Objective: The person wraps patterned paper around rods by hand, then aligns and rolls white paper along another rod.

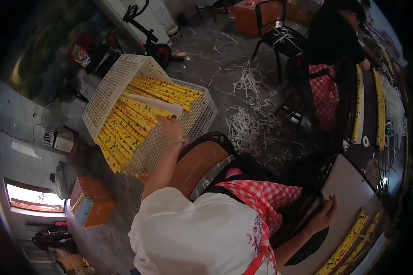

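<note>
My left hand [170, 128] reaches over a white plastic crate [206, 107] packed with yellow patterned tubes. Its fingers are closed on the near end of a yellow roll [147, 109], wider than its neighbours, with a white edge along it. The tubes [119, 137] lie side by side in stacked layers, their open ends toward me. Held low to my right, my right hand [325, 214] has its fingers loosely apart and nothing in it. It is beside the grey table [348, 188], where yellow patterned strips [346, 243] lie.
A chair [204, 160] stands between me and the crate. White strip scraps [248, 128] litter the floor. At right a person in black [330, 36] works at a long table with yellow tubes [357, 110]. An orange box [94, 201] and a fan [55, 117] stand at left.
</note>
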The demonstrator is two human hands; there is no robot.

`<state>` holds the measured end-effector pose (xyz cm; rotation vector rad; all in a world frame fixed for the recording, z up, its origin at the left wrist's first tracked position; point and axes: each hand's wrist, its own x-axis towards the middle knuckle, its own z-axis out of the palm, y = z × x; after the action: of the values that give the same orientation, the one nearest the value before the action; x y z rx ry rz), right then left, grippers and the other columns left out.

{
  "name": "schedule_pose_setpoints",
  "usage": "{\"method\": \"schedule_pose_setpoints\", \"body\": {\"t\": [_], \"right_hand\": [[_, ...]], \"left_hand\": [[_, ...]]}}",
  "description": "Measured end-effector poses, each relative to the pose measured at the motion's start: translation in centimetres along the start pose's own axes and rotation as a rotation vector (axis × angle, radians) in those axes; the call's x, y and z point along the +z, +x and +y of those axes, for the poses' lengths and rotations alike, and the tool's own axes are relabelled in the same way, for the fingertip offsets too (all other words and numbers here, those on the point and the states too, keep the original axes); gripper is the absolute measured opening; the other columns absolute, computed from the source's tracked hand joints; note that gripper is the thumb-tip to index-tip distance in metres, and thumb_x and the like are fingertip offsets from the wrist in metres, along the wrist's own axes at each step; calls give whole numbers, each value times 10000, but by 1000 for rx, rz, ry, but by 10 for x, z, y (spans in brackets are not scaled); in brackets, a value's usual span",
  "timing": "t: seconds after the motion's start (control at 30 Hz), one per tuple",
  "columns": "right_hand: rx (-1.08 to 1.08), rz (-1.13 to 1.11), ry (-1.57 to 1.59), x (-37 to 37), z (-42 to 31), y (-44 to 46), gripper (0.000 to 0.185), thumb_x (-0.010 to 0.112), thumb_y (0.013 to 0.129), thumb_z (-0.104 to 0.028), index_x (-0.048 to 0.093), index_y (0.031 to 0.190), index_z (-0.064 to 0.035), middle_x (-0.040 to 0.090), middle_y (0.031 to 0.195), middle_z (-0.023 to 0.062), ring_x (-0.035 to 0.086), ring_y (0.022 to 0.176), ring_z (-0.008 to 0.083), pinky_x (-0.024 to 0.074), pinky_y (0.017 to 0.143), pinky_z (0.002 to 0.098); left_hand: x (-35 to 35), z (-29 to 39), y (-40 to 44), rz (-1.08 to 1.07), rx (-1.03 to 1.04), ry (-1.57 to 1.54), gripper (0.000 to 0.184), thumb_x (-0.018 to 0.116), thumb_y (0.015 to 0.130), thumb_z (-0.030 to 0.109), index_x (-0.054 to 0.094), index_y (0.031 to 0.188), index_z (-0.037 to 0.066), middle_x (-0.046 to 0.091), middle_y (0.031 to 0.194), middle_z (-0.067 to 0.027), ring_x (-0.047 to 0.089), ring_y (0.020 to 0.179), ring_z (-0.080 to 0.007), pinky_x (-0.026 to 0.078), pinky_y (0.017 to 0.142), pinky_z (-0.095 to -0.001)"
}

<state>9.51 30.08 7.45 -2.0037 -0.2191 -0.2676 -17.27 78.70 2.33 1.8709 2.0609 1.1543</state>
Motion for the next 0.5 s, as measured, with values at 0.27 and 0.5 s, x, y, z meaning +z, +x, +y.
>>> {"method": "schedule_pose_setpoints", "body": {"t": [0.27,0.5], "right_hand": [[39,109,344,-16,-8,-9,181,527,933,-65,596,1088,-2,619,1002,67,584,899,140,467,802,264],[-61,323,289,-60,-29,-23,164,559,889,-2,598,1048,4,622,952,85,595,854,157,478,757,262]], "left_hand": [[-126,162,-145,-483,-411,-1481,55,377,867,99,432,866,90,333,556,4,284,408,-92,249,407,-249],[-165,247,-235,-1047,-202,-1595,162,369,957,231,427,866,111,377,677,20,290,449,-69,224,419,-228]]}}
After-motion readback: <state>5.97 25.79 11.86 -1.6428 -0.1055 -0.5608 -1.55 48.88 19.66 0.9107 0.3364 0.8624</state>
